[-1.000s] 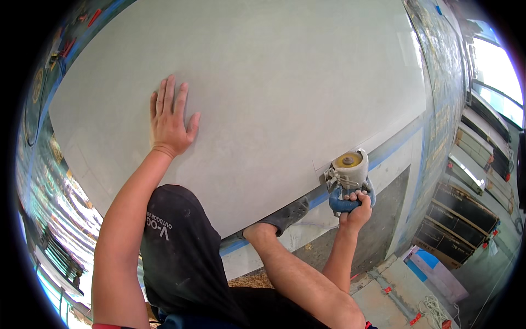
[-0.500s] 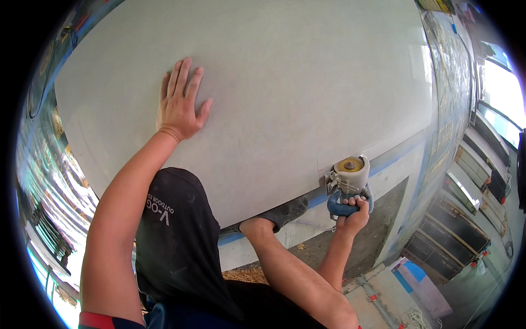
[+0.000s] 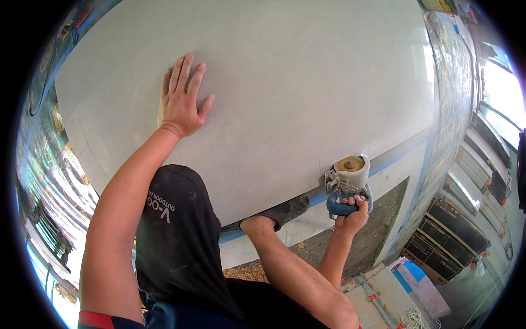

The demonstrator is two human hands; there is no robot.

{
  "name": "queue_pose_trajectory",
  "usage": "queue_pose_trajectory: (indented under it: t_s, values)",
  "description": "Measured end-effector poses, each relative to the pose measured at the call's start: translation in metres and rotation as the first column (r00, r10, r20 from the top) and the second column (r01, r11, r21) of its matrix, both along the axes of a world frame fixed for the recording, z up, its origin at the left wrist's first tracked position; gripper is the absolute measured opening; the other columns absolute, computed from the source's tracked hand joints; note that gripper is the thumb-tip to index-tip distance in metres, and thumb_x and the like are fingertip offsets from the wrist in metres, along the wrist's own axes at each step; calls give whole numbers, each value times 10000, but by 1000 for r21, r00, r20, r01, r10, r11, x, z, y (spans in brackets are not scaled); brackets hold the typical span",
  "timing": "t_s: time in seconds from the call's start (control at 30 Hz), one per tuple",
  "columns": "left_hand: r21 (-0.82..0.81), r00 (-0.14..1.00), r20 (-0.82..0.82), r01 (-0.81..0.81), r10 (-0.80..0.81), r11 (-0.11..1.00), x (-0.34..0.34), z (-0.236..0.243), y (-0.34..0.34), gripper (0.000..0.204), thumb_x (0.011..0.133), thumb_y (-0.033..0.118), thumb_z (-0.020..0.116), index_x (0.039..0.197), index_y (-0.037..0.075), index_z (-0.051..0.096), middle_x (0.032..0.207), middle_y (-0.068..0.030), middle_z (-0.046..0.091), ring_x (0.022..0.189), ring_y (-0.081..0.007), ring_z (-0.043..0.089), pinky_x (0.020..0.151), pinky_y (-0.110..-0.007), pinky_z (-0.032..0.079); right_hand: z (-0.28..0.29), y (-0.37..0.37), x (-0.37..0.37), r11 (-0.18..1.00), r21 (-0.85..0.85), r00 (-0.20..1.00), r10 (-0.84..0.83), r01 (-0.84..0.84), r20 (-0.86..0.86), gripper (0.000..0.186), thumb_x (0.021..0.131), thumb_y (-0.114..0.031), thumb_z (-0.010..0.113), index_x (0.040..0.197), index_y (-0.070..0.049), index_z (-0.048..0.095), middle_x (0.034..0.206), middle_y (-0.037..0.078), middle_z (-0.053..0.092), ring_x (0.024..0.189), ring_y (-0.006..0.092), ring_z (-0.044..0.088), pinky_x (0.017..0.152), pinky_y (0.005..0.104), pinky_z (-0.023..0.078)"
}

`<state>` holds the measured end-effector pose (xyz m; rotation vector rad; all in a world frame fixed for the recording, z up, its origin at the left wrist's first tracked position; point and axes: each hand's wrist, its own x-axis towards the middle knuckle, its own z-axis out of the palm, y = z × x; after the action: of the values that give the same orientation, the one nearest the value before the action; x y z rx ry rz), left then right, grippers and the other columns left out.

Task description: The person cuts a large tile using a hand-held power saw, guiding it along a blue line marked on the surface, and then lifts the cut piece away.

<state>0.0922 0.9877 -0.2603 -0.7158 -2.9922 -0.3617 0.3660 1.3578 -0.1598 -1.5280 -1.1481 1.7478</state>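
My left hand lies flat with fingers spread on a large pale grey slab, left of centre. Low on the right, my right hand grips the blue handle of a power cutter with a yellow disc and pale guard. The cutter sits at the slab's near edge, beside a thin marked line. My dark-trousered knee is bent below my left hand, and my other leg's foot, in a dark shoe, is beside the slab's lower edge.
A blue-edged support runs under the slab. At right are stacked dark boxes, more panels, a bright window, coiled pale rope and floor tiles. Shiny plastic sheeting lines the left side.
The view has shifted slightly, so hands and slab sit a little differently in the picture. The cutter remains in my right hand at the edge; my left hand stays flat on the slab.
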Motion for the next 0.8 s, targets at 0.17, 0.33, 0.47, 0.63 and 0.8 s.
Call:
queue_pose_trajectory:
  t_s: [0.17,0.33,0.47,0.63,0.8]
  values:
    - [-1,1000,-3,-2,2,1000,2,-1,-1,698,884,373,578,1482,117,326,1573,-144,219,1450,-325,215,1169,-498,200,-1,-3,1,1000,-5,1000,0,0,-11,93,819,-30,507,899,-71,486,763,23,509,658,142,501,642,318,461]
    - [5,1000,-2,2,-2,1000,1,-1,0,700,885,379,575,1486,122,322,1575,-141,217,1453,-323,209,1169,-499,198,0,-5,2,1000,-7,1000,-11,11,-9,94,829,-29,505,911,-70,488,758,21,504,653,144,501,637,317,455]
    - [10,1000,-5,1,-1,1000,0,0,3,702,885,381,576,1486,122,321,1576,-141,215,1454,-323,205,1169,-500,195,2,-6,0,1000,-6,1000,0,0,-7,92,820,-29,502,895,-76,479,759,23,507,666,143,504,644,324,470]
    - [24,1000,-9,3,-3,1000,1,0,3,703,881,377,581,1483,120,324,1575,-143,215,1452,-325,205,1167,-502,197,2,-9,1,1000,-11,1000,-14,13,-16,100,834,-23,487,917,-79,484,764,18,499,655,137,494,634,313,455]
    - [15,1000,-4,1,-1,1000,1,0,3,702,879,375,586,1480,121,325,1572,-143,218,1449,-326,212,1166,-503,200,0,-10,3,1000,-9,1000,-3,3,-12,98,834,-26,484,915,-81,484,767,15,500,652,135,494,631,309,455]
